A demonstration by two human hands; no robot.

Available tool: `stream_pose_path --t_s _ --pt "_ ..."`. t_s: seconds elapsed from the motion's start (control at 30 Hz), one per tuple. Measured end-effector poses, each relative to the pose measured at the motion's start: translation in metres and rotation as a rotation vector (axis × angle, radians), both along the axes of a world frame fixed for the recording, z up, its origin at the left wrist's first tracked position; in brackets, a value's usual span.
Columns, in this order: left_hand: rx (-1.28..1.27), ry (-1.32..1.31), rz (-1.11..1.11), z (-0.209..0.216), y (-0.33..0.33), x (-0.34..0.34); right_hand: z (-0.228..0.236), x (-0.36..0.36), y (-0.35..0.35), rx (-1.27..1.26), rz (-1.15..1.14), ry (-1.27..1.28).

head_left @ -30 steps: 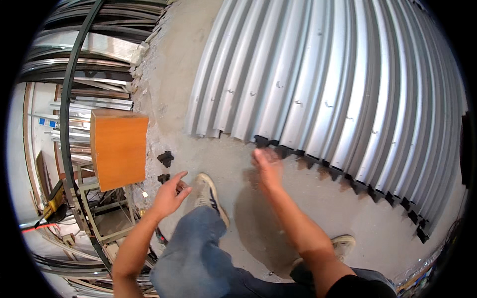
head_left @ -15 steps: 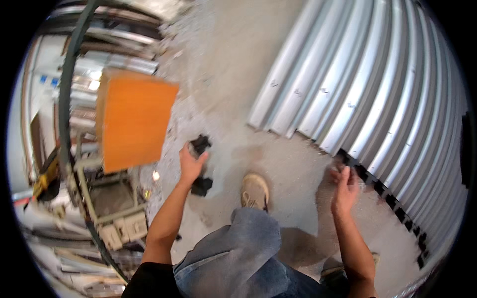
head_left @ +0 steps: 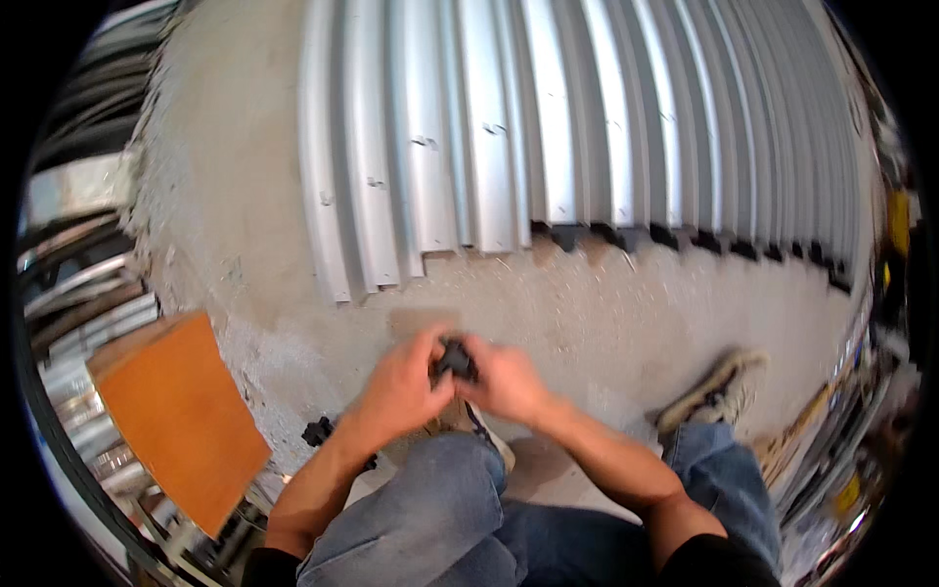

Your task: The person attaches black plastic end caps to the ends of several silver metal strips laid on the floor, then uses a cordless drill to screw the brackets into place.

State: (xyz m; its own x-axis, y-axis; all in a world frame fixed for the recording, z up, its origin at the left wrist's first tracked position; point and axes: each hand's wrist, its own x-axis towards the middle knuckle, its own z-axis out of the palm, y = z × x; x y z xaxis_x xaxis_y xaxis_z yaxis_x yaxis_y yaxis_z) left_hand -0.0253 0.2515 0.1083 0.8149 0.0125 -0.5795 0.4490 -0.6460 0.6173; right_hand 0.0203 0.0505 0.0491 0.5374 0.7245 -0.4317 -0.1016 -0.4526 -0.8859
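Note:
My left hand (head_left: 399, 383) and my right hand (head_left: 506, 380) are together in front of my knees. Between them both grip a small black piece (head_left: 455, 362) with notched edges; its exact kind is blurred. Just beyond lie long silver metal profiles (head_left: 425, 186), side by side on the floor. Black pieces (head_left: 616, 238) of similar look sit in the near ends of the profiles to the right, while those at the left end have none. More black pieces (head_left: 318, 430) rest on the floor beside my left forearm.
An orange board (head_left: 181, 421) stands at the left, with stacked metal lengths (head_left: 98, 323) behind it. My shoes (head_left: 719, 391) are on the concrete floor (head_left: 548, 303). Assorted long stock (head_left: 831, 460) lies along the right edge.
My view has turned right. My hands, apart before, have come together on one black piece, which the left hand took from near the floor pieces.

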Motion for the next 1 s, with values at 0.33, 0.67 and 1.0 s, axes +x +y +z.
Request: stream_pose_path --t_s 0.33,0.67,1.0 --pt "0.323 -0.677 -0.213 0.007 0.026 0.198 -0.030 0.026 -0.013 -0.259 -0.613 -0.407" --pt "0.538 -0.614 -0.176 -0.053 0.000 0.203 -0.044 0.010 0.010 -0.237 -0.618 -0.694" --pt "0.496 -0.741 -0.115 -0.055 -0.001 0.203 -0.034 0.014 0.015 -0.332 -0.585 -0.553"
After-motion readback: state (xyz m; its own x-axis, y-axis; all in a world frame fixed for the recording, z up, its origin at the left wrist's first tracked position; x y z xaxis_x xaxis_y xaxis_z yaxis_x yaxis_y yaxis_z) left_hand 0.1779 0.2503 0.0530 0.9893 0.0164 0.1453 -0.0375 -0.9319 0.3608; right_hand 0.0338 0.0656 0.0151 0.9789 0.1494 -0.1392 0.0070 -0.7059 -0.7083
